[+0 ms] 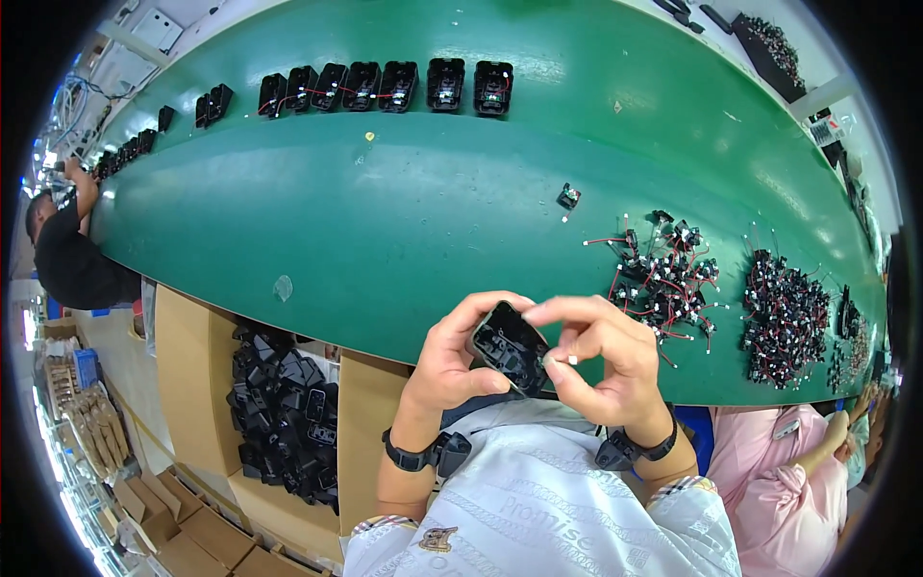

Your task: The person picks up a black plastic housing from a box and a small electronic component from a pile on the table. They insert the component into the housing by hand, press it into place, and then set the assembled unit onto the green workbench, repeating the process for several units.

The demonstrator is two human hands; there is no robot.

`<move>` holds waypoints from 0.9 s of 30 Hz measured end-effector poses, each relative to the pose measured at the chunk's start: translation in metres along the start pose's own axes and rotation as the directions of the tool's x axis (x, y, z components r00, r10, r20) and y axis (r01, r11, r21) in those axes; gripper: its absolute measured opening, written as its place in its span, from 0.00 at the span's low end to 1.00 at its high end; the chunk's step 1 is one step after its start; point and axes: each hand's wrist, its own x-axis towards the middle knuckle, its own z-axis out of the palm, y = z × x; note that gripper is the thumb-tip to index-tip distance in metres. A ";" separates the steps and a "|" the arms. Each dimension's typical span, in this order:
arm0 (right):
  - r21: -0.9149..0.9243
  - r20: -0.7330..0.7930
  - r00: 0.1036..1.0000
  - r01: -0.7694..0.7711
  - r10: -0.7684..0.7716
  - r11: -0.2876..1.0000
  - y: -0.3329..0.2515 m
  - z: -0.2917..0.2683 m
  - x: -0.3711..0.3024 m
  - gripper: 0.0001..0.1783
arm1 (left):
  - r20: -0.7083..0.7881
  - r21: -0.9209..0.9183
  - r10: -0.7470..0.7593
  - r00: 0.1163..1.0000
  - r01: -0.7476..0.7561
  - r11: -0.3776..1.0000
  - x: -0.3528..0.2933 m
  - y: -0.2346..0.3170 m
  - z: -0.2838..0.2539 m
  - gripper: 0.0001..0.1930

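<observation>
My left hand (454, 354) is wrapped around a black plastic housing (511, 348), an open shell with its hollow inside facing up, near the table's front edge. At the housing's right side, my right hand (608, 363) pinches a small wired part with a white connector (572, 360); the fingers hide most of it. My right index finger reaches over the housing's upper end. To the right of this hand lies a loose pile of small black parts with red wires and white connectors (668, 279).
Black housings (445, 87) stand in a row along the far side of the green table (404, 221). One small part (569, 197) lies alone. A denser pile of wired parts (784, 317) sits at right. A cardboard box (197, 385) holds black housings. Co-workers sit left and right.
</observation>
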 end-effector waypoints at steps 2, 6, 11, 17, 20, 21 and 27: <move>0.047 0.062 0.997 0.047 -0.050 0.998 0.004 -0.005 0.001 0.11 | 0.026 -0.010 -0.016 1.000 0.016 1.000 -0.001 0.001 -0.002 0.46; 0.143 0.070 0.997 -0.025 0.015 0.989 0.003 -0.002 -0.001 0.12 | -0.013 0.005 0.028 1.000 -0.028 1.000 -0.003 0.001 0.000 0.45; 0.069 -0.035 0.998 -0.057 0.059 0.996 -0.004 -0.001 0.000 0.10 | -0.031 0.031 0.065 0.997 -0.064 0.998 0.003 0.009 0.010 0.46; -0.007 -0.073 0.993 -0.090 0.089 0.996 -0.006 0.006 -0.009 0.10 | -0.034 0.211 0.289 0.957 -0.276 0.938 0.002 0.008 0.015 0.43; -0.065 -0.063 0.997 -0.045 0.041 0.997 -0.004 0.007 -0.011 0.10 | 0.010 0.485 0.407 0.913 -0.361 0.797 0.004 0.011 0.017 0.41; -0.092 -0.087 0.996 -0.042 0.034 0.995 -0.004 0.008 -0.010 0.10 | 0.012 0.484 0.408 0.913 -0.363 0.796 0.005 0.011 0.018 0.41; -0.108 -0.170 0.984 -0.072 0.053 0.992 -0.002 0.013 -0.008 0.09 | 0.020 0.633 0.453 0.891 -0.362 0.684 0.010 0.009 0.021 0.39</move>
